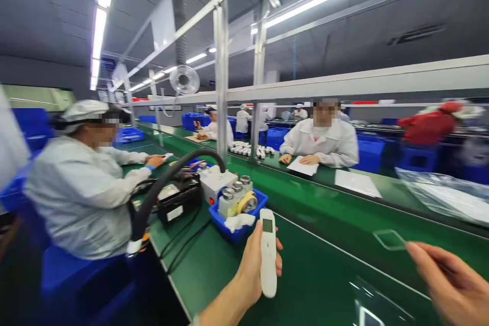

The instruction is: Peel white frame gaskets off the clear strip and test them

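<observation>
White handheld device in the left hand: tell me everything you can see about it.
The white handheld device is a slim, elongated body with rounded ends and a smooth, plastic-looking shell. Near its upper end sits a small rectangular greyish-green display; no readout is legible. It stands nearly upright, tilted slightly, gripped around its lower half by the person's left hand, the only thing seen touching it. It is held up over the green bench, apart from the surface.

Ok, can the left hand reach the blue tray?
Probably yes: the left hand sits just below the blue tray with only green bench between, though it grips a white handheld device.
</observation>
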`<state>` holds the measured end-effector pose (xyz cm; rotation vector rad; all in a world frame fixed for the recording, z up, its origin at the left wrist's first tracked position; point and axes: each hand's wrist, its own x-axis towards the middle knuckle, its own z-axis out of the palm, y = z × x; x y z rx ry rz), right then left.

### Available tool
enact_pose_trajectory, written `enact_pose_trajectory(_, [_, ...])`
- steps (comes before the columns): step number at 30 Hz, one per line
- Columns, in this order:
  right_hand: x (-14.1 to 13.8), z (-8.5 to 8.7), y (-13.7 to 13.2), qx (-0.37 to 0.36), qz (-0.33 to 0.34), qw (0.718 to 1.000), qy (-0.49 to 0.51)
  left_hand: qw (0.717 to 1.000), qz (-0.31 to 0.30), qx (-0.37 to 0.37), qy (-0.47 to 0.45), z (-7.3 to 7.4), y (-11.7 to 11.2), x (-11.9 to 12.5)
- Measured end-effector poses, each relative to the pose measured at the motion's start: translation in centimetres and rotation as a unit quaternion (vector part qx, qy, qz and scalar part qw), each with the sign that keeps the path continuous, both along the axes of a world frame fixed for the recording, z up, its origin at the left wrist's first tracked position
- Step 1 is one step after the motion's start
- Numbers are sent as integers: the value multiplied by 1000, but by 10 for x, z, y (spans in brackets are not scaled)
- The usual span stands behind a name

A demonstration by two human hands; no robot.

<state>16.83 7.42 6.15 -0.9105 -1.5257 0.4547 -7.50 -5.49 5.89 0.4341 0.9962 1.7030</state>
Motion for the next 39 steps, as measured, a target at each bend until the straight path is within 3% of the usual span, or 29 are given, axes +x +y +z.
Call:
enact_pose_trajectory(2, [2,15,-5,-68,-15,997,28,997,-60,-19,44,0,34,21])
enact_pose_trajectory(4, [-3,25,-8,-79,-8,994,73,992,-100,-35,70,-5,58,42])
enact_pose_trajectory(7, [-8,26,-7,-68,27,995,68,989,-123,-47,65,-19,71,68])
enact_pose_trajectory(12, [-7,9,4,-109,125,986,-24,984,-155,-65,67,-35,58,84])
enact_pose_trajectory(26, [-27,-4,-1,-146,251,954,-71,977,-188,-80,55,-32,48,92])
enact_pose_trajectory(39, [-28,0,-9,-118,244,952,-142,978,-195,-63,39,-32,49,92])
